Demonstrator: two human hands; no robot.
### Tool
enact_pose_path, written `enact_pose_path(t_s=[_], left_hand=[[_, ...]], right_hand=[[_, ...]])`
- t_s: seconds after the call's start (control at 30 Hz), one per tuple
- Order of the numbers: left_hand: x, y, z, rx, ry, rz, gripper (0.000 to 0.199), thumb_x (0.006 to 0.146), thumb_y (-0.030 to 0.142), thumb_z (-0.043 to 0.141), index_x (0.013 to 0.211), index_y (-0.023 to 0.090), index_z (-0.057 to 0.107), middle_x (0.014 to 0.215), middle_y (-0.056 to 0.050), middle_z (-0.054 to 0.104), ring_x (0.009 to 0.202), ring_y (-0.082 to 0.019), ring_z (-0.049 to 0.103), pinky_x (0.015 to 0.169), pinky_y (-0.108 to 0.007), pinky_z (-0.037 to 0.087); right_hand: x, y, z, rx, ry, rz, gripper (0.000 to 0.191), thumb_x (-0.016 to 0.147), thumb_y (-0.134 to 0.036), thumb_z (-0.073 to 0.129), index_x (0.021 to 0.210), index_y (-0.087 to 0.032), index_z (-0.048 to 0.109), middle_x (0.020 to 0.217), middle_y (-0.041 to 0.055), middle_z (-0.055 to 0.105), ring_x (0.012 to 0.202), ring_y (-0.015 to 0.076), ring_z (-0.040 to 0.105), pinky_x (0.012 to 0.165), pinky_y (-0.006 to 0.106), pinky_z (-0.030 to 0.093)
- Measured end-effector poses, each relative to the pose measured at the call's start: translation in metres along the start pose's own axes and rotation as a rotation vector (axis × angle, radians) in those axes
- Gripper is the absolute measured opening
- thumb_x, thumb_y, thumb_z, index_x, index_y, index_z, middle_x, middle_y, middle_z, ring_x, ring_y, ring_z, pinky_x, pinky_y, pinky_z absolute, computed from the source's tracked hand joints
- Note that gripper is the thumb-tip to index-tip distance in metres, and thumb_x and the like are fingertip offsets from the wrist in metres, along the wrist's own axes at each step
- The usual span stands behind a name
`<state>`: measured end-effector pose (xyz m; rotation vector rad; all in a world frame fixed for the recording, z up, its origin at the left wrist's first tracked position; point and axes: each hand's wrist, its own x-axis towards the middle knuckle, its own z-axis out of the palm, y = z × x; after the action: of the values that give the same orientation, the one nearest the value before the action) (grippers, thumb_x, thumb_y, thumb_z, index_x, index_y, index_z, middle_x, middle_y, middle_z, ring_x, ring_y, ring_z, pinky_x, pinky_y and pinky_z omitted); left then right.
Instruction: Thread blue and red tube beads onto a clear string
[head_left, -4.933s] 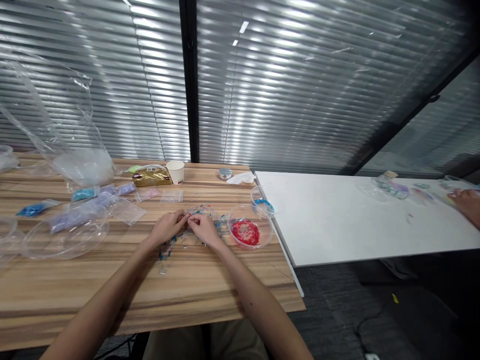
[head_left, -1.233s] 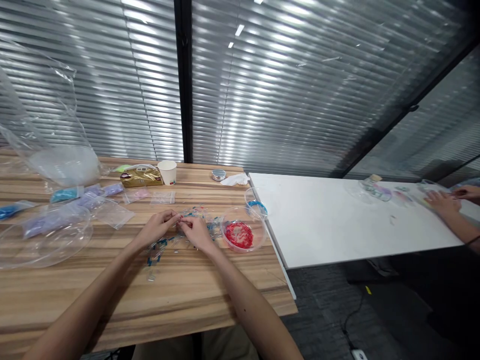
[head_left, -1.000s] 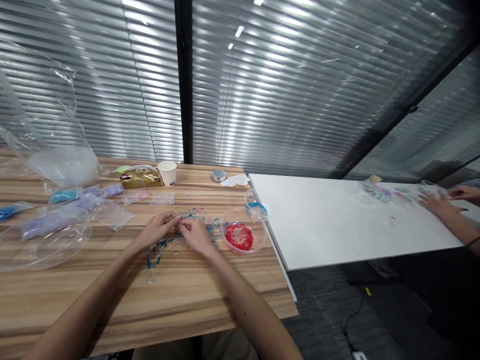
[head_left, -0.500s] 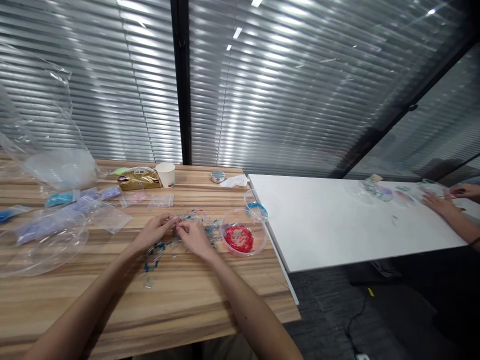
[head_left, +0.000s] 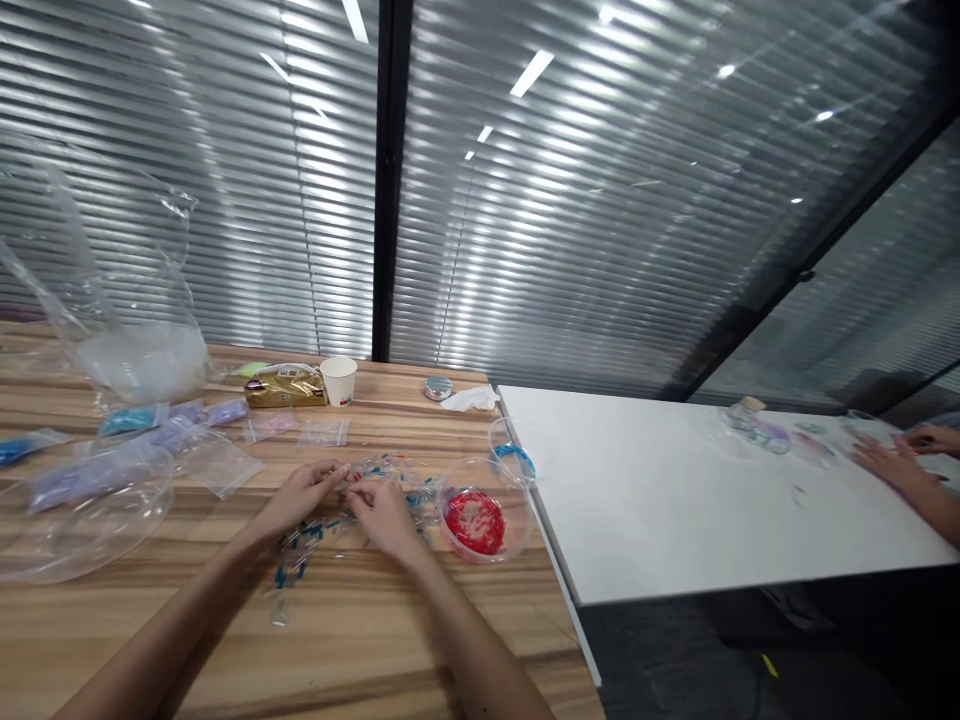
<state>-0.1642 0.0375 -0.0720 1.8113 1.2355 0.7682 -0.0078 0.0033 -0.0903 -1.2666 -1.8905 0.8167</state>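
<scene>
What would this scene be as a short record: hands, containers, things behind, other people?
Left hand: fingers bent, by small scattered pieces; grip unclear
Right hand: fingers bent, close to the left hand; grip unclear
Nearer container: clear, with red pieces
Farther container: clear, with blue pieces
Behind: paper cup beside gold packet
Other person: hands at the white table

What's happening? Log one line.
left hand: over scattered pieces | right hand: near left hand | holds: unclear | bowl: red pieces inside
</scene>
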Motion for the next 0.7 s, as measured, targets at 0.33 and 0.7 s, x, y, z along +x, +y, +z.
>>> enact_pose_path(t_s=[0.33,0.7], left_hand=[[0.0019,-0.0039,-0.0013,-0.163,-0.005,-0.105,0.06,0.064,0.073,0.057,0.071,0.014,0.068,0.077,-0.01,0.071,0.08,-0.027,0.062,0.078,-0.036,0.046],[-0.0017,-0.0078,-0.0047,-0.196,-0.086,-0.099,0.051,0.068,0.065,0.059,0.069,0.014,0.066,0.072,-0.007,0.068,0.071,-0.022,0.059,0.07,-0.032,0.045]], right_hand=[[-0.0034,0.0036,-0.0037,0.114,-0.005,-0.019,0.022,0.084,-0.016,0.052,0.088,-0.015,0.074,0.053,-0.0041,0.049,0.049,0.0079,0.033,0.051,0.019,0.025],[-0.0073,0.008,0.001,0.153,0.025,-0.022,0.026,0.088,-0.022,0.049,0.095,-0.016,0.073,0.069,0.0003,0.064,0.052,0.0089,0.04,0.053,0.02,0.032]])
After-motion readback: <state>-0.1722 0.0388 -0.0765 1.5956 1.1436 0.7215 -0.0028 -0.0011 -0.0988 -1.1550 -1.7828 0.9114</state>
